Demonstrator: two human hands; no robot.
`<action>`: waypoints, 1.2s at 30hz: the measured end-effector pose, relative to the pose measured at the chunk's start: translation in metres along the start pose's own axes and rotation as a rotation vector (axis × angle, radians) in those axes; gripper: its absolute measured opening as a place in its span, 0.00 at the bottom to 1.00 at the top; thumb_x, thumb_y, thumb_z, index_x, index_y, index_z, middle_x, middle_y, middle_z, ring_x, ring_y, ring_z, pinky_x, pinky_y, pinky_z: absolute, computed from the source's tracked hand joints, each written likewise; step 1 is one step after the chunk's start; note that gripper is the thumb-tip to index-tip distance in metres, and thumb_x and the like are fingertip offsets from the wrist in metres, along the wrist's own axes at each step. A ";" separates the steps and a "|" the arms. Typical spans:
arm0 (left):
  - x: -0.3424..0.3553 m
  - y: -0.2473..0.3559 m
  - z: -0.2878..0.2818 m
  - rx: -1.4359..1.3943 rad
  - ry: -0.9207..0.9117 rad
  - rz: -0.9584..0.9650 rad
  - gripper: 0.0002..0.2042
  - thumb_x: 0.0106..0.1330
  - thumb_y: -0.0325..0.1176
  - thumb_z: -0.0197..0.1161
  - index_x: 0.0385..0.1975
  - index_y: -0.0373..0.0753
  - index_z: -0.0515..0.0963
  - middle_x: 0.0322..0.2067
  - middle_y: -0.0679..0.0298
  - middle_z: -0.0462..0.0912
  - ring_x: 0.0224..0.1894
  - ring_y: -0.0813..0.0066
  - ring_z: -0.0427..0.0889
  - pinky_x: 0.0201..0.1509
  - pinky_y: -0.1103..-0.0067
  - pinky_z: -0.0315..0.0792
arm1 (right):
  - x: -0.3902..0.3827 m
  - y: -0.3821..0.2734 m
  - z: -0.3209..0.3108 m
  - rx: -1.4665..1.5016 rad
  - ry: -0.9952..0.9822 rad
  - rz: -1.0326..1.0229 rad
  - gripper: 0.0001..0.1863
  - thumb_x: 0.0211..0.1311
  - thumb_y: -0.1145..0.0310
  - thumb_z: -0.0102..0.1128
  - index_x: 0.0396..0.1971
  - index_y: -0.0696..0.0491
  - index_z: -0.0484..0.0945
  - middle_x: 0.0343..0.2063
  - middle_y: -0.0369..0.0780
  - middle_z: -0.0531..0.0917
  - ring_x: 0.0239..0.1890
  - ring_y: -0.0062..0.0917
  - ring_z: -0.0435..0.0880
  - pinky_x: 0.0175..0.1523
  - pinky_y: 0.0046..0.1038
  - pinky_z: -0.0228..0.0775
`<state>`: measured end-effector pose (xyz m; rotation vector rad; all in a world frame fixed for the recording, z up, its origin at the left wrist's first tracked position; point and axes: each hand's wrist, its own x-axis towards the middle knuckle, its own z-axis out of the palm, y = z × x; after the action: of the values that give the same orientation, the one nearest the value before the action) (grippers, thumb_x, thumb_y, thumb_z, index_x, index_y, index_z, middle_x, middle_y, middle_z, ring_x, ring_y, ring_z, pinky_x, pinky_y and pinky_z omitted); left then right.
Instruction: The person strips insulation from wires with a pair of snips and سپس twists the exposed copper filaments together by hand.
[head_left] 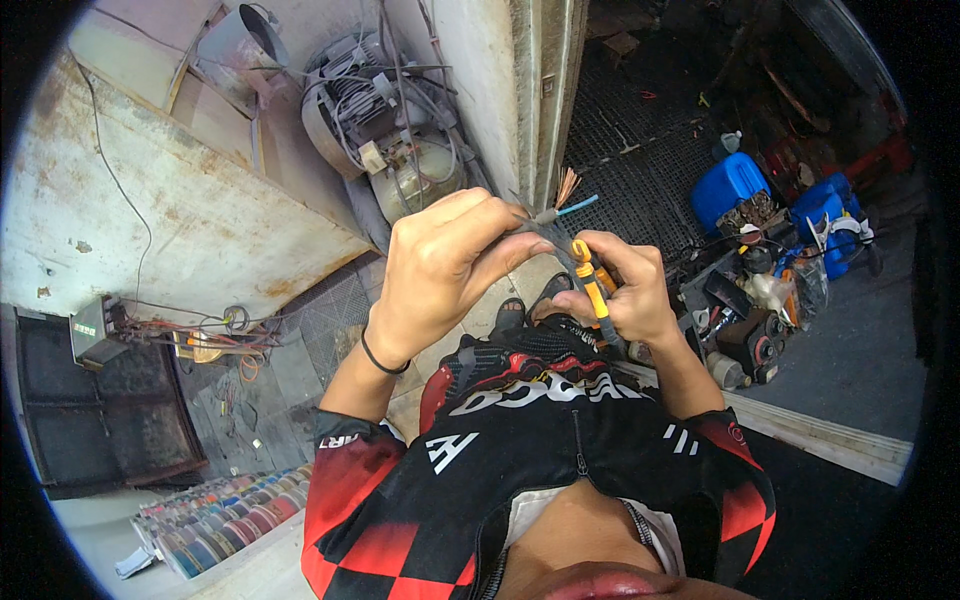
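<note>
Between the thumb and fingers of my left hand (450, 255) a grey cable is pinched. From its cut end (546, 216) fan out bare copper strands (568, 186), and one blue insulated wire (578, 205) points to the right. My right hand (635, 290) is closed round a yellow-and-black hand tool (594, 296), whose exact kind I cannot make out. The tool's upper end is close to the cable, just below the stripped part; whether they touch is unclear. Both hands are raised in front of my chest.
A dusty motor (360, 95) stands against the wall at the far left, near a rusty white panel (190, 190). Blue jugs (728, 188) and assorted machine parts (752, 340) lie on the right. Several spools (230, 525) line the lower left. A door frame (545, 100) rises at the top.
</note>
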<state>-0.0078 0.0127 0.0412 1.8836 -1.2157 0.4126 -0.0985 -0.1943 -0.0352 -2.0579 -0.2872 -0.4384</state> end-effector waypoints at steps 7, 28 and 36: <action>-0.002 -0.008 0.002 0.234 0.056 0.191 0.14 0.43 0.33 0.76 0.21 0.37 0.74 0.17 0.62 0.71 0.19 0.66 0.71 0.22 0.75 0.64 | -0.008 0.003 0.017 0.188 0.069 0.073 0.29 0.39 0.66 0.81 0.42 0.61 0.78 0.32 0.43 0.84 0.30 0.24 0.85 0.37 0.22 0.75; -0.001 0.000 -0.015 -0.226 -0.208 -0.136 0.06 0.60 0.29 0.66 0.32 0.34 0.78 0.19 0.60 0.80 0.21 0.65 0.81 0.25 0.73 0.72 | 0.001 -0.004 -0.004 0.020 -0.042 -0.043 0.32 0.38 0.63 0.81 0.45 0.61 0.77 0.32 0.45 0.85 0.30 0.29 0.86 0.35 0.25 0.76; -0.004 0.004 -0.017 -0.067 -0.193 -0.053 0.09 0.56 0.30 0.69 0.32 0.34 0.77 0.24 0.56 0.79 0.25 0.57 0.80 0.28 0.70 0.72 | 0.001 -0.003 -0.005 -0.073 -0.002 -0.072 0.31 0.39 0.63 0.81 0.44 0.60 0.78 0.30 0.45 0.85 0.27 0.29 0.86 0.31 0.24 0.75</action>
<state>-0.0110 0.0273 0.0506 1.9274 -1.2849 0.1622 -0.0995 -0.1970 -0.0301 -2.1241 -0.3526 -0.4971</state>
